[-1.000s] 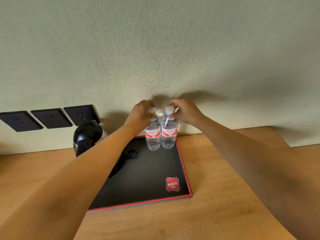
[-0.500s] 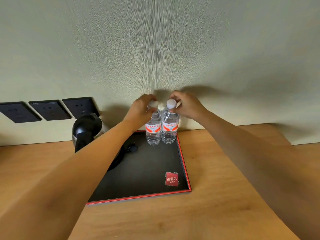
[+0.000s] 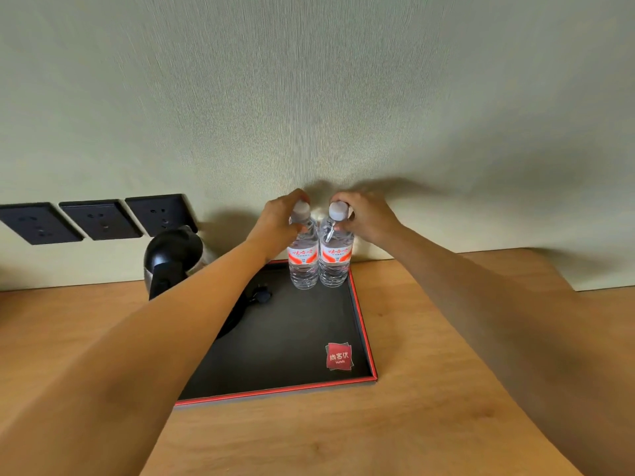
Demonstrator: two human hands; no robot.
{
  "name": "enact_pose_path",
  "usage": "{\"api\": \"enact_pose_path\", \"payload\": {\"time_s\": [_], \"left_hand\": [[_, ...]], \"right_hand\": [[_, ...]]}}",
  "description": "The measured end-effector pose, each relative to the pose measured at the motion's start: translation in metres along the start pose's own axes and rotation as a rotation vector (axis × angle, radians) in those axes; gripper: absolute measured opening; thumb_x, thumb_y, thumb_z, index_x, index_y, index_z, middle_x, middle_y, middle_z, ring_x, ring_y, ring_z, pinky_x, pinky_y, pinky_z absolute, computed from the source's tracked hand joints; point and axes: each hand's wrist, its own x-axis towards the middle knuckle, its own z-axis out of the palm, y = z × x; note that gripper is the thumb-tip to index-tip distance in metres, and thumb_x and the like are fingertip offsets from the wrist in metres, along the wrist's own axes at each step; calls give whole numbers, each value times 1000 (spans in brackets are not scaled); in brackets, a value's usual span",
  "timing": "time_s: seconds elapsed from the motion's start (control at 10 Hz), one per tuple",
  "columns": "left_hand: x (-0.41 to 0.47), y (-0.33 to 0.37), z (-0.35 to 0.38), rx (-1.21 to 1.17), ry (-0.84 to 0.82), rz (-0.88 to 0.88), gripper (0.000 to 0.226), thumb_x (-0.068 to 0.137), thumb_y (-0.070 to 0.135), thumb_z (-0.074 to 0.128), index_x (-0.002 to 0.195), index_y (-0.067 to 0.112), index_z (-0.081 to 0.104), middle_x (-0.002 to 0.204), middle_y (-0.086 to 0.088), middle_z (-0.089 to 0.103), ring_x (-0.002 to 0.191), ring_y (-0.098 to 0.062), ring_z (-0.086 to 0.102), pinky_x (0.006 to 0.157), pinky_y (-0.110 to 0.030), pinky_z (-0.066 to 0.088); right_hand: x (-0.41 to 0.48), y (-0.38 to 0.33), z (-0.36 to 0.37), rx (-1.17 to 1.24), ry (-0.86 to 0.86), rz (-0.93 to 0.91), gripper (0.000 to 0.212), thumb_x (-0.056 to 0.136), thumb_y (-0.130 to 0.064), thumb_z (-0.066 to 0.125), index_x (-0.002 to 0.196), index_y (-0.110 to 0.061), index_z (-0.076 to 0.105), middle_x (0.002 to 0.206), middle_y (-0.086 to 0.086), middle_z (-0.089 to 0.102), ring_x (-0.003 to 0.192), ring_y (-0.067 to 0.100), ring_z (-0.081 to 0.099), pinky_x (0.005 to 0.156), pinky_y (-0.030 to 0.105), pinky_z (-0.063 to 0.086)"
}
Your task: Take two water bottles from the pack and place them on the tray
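Two clear water bottles with red-and-white labels and white caps stand upright side by side in the far right corner of a black tray with a red rim [image 3: 363, 333]. My left hand [image 3: 276, 221] grips the neck of the left bottle [image 3: 303, 261]. My right hand [image 3: 367, 218] grips the neck of the right bottle [image 3: 335, 259]. Both bottle bases rest on the tray floor. No pack is in view.
A black electric kettle [image 3: 171, 257] stands at the tray's far left, its cord and plug [image 3: 261, 296] lying on the tray. A red square card [image 3: 339, 356] lies near the tray's front right. Three black wall sockets [image 3: 99, 219] sit on the green wall. Wooden tabletop [image 3: 429, 389] surrounds the tray.
The view has shifted slightly; the hands and bottles keep the same pose on the tray, with fingers still wrapped around the necks.
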Motion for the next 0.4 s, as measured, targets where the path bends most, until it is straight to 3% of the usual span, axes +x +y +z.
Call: {"api": "enact_pose_path", "payload": {"time_s": [0.2, 0.4], "left_hand": [[-2, 0, 0, 17, -22, 43, 36, 76, -3, 63, 109, 9, 53, 102, -18, 65, 93, -30, 58, 73, -29, 40], [-5, 2, -2, 7, -57, 17, 44, 77, 1, 65, 119, 12, 52, 111, -17, 64, 99, -29, 58, 79, -30, 42]], "right_hand": [[-1, 1, 2, 5, -8, 20, 41, 69, -14, 76, 107, -16, 59, 104, 13, 68, 87, 34, 62, 74, 37, 46], [-5, 1, -1, -6, -55, 44, 60, 73, -18, 73, 126, -22, 45, 124, 9, 58, 101, 31, 58, 78, 35, 42]]}}
